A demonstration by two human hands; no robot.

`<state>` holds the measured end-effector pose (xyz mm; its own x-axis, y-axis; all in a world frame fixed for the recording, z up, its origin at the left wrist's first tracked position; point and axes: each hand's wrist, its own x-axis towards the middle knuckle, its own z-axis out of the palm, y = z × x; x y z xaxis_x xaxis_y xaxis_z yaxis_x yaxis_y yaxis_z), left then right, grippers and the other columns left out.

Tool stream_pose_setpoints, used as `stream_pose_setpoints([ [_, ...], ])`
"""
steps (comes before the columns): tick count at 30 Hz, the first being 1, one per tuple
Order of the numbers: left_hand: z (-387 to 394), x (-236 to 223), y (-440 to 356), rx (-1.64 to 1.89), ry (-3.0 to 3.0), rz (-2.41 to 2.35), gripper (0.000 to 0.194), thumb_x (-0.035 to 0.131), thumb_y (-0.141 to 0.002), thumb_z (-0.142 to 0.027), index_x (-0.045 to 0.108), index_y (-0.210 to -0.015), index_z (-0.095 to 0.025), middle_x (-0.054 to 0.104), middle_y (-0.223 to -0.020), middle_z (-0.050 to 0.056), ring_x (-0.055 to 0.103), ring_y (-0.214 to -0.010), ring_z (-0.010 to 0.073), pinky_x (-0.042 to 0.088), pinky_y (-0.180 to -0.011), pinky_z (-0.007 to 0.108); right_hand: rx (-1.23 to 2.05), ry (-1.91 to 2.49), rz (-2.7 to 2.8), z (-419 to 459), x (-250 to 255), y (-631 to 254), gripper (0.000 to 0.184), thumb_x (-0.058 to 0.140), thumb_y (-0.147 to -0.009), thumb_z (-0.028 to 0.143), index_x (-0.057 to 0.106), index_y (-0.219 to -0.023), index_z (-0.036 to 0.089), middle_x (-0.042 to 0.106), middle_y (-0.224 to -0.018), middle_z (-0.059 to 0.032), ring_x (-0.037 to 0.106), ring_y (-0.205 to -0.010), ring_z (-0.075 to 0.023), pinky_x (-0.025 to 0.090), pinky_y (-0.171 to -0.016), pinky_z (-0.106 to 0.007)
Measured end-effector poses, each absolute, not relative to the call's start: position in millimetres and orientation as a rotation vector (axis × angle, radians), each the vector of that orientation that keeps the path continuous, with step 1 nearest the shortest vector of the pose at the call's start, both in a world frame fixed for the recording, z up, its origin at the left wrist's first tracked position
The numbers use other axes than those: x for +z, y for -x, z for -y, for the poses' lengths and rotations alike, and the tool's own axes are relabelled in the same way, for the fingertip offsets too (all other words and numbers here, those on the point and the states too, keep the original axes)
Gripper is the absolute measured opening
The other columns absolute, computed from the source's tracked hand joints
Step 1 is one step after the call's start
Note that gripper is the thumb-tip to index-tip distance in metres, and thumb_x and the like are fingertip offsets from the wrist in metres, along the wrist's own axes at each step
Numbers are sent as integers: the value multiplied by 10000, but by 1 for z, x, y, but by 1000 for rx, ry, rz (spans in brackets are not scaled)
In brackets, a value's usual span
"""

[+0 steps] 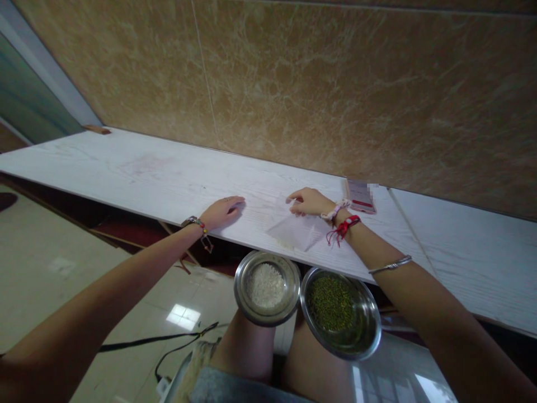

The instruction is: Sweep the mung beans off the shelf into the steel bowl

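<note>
My right hand [305, 202] is closed, pinching the upper part of a translucent white bag [296, 230] that lies on the white tabletop [180, 179]. Something pale shows faintly at the bag's lower edge, too blurred to name. To the left, my left hand [223, 213] lies flat on the tabletop, fingers stretched out and apart from the bag. Below the table edge, a steel bowl of white grains [267, 285] rests over my legs. Touching or nearly touching it on the right, a second steel bowl [369, 330] is tilted and holds green beans [331, 302].
A phone-like flat object [361, 197] lies by the wall behind my right wrist. A small brown block [97, 129] sits at the table's far left end. Dark open shelves run under the table. A black cable [151, 339] crosses the tiled floor at lower left.
</note>
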<state>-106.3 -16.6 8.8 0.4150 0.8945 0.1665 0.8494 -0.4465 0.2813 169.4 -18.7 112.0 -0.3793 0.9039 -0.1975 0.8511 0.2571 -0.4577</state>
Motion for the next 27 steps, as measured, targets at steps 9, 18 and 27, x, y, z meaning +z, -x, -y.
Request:
stream_pose_setpoints([
  [9, 15, 6, 108, 463, -2521, -1570, 464, 383, -830, -287, 540, -1248, -161, 577, -1324, 78, 529, -1218, 222, 396, -1055, 391, 853, 1453, 2507, 63, 107, -155, 296, 609, -733, 77, 705, -1006, 138, 675, -618, 8, 639, -572, -108, 474, -589, -205],
  [18, 15, 4, 106, 427, -2610, -1577, 449, 348, -854, -255, 527, -1252, -147, 593, -1287, 89, 550, -1178, 219, 414, -1038, 380, 330, 1325, 2250, 40, 127, -240, 286, 617, -724, 194, 694, -995, 150, 703, -741, -26, 639, -667, -161, 479, -637, -281],
  [27, 5, 32, 88, -94, -2874, -1619, 369, 398, -865, -192, 573, -1189, -165, 622, -1088, 107, 593, -972, 233, 471, -887, 354, -525, 1345, 2114, 39, 88, -326, 255, 460, -834, 191, 632, -1021, 168, 716, -949, -111, 663, -868, -255, 516, -749, -375],
])
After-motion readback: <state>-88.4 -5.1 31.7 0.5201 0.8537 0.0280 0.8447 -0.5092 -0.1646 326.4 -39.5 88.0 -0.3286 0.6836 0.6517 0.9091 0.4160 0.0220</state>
